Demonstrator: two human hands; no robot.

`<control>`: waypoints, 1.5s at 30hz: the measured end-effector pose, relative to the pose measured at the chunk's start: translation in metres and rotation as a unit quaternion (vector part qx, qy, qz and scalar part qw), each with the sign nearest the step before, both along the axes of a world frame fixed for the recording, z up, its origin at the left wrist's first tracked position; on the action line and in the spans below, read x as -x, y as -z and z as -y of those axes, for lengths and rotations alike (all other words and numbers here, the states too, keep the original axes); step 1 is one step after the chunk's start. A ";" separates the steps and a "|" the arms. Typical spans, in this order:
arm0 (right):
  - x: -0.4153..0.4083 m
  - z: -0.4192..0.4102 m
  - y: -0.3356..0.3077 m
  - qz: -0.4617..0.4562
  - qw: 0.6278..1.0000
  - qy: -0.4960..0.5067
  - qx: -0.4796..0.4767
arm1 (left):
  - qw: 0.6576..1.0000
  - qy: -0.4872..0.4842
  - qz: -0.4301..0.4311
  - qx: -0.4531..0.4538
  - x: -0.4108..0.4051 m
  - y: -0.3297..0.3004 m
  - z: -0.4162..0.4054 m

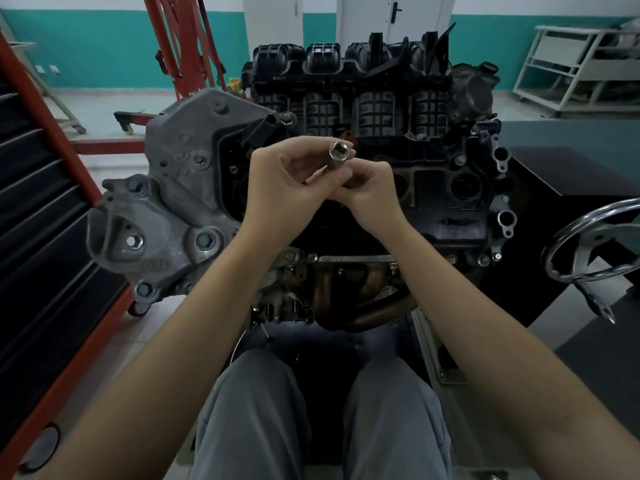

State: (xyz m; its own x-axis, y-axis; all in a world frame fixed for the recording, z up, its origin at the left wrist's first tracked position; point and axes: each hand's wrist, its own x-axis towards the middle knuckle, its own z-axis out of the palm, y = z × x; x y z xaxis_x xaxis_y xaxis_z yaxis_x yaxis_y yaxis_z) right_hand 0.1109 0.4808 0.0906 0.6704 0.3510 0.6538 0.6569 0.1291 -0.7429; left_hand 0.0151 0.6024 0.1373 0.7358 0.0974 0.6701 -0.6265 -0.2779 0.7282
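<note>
A silver deep socket is held up in front of the engine, its open hex end facing me. My left hand has its fingers curled round the socket's shaft from the left. My right hand grips its lower end from the right, fingers curled beneath. The two hands touch each other over the top of the engine. The bottom of the socket is hidden between my fingers.
The engine sits on a stand with a grey timing cover at left, black intake manifold behind and exhaust manifold below. A chrome handwheel is at right, a red tool chest at left, a red hoist behind.
</note>
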 end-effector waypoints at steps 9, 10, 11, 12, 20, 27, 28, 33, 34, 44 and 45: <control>0.002 0.001 0.001 0.026 0.999 -0.005 0.025 | 1.000 0.015 -0.005 0.003 -0.001 0.002 0.000; 0.002 0.001 0.001 0.022 1.000 -0.001 0.017 | 0.999 0.035 -0.010 0.000 -0.001 0.001 -0.001; 0.002 0.000 0.001 0.017 1.000 0.005 0.009 | 0.999 0.043 -0.011 -0.009 -0.001 0.000 -0.002; 0.001 0.000 0.001 0.013 1.000 0.010 0.005 | 0.999 0.035 -0.008 -0.023 -0.001 0.000 -0.002; 0.001 0.002 0.001 0.032 0.999 -0.015 0.021 | 1.000 0.000 0.009 -0.008 -0.002 0.004 -0.003; 0.000 0.000 0.003 0.028 1.000 0.008 -0.004 | 0.998 -0.038 0.027 -0.030 -0.003 0.001 0.000; -0.001 0.000 0.003 0.030 1.000 0.006 -0.002 | 0.998 -0.050 0.032 -0.023 -0.004 0.001 0.001; 0.001 0.001 0.001 0.026 0.999 -0.019 0.008 | 1.000 0.016 0.013 0.001 -0.004 0.004 0.000; 0.002 0.000 0.001 0.023 1.000 -0.013 0.005 | 0.999 0.036 0.007 0.003 -0.004 0.003 -0.001; 0.000 0.002 0.001 0.041 0.998 -0.026 0.030 | 0.999 0.000 0.039 -0.005 -0.003 0.005 -0.002; 0.001 0.002 0.001 0.037 0.999 -0.026 0.029 | 0.999 0.020 0.033 -0.006 -0.003 0.005 -0.003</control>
